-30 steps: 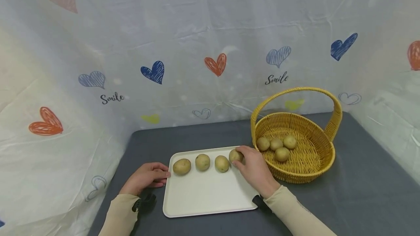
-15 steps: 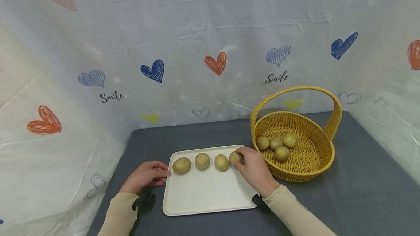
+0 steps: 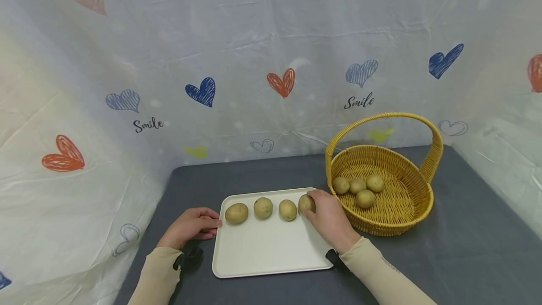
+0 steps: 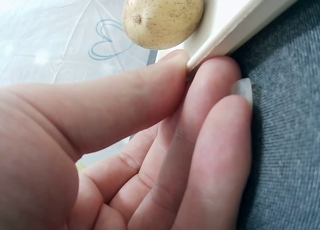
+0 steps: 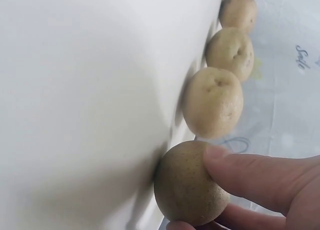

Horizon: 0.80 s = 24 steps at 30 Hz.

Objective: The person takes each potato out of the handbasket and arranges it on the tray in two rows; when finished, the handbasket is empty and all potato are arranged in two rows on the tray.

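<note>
Head view, left to right: the left hand pinches the white tray at its left edge, three potatoes sit in a row, and the right hand curls round the fourth potato at the row's right end, beside the basket.

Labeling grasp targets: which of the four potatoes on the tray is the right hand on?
The rightmost potato of the row on the white tray, nearest the basket. The right hand grips it with thumb and fingers; the other three lie untouched.
</note>
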### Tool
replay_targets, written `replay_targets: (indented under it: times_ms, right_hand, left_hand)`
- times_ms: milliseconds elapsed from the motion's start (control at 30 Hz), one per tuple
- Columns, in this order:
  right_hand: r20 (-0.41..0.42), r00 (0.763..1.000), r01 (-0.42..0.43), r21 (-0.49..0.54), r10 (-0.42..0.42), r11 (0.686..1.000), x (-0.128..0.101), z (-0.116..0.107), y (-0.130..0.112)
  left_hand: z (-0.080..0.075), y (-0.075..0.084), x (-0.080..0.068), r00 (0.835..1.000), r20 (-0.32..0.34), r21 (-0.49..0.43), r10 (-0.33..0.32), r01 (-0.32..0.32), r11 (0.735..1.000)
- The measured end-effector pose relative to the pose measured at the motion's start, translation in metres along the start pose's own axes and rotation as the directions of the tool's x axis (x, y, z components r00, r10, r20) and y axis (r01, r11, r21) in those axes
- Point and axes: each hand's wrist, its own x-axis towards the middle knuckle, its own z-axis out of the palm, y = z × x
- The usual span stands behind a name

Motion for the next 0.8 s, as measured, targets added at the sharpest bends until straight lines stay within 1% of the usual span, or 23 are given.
replay_targets:
  times_ms: [300,467,633,800]
  right_hand:
    - [-0.001,1.000,-0.022,-0.011,0.022,1.000,0.002,0.002,0.002]
    - [-0.014,1.000,0.016,-0.022,-0.016,1.000,-0.002,-0.002,0.002]
    - [0.004,0.999,0.043,0.002,-0.043,0.999,-0.009,-0.016,-0.001]
    - [0.040,0.996,0.081,0.003,-0.081,0.997,-0.017,-0.040,-0.003]
  left_hand:
    - [0.001,0.000,0.003,1.000,-0.003,0.027,0.005,-0.005,1.000]
    - [0.001,0.001,0.003,1.000,-0.013,0.033,0.006,-0.006,0.999]
    - [0.001,0.000,0.002,1.000,-0.022,0.032,0.005,-0.004,0.999]
    - [0.001,-0.003,0.003,1.000,-0.031,0.029,-0.001,0.002,1.000]
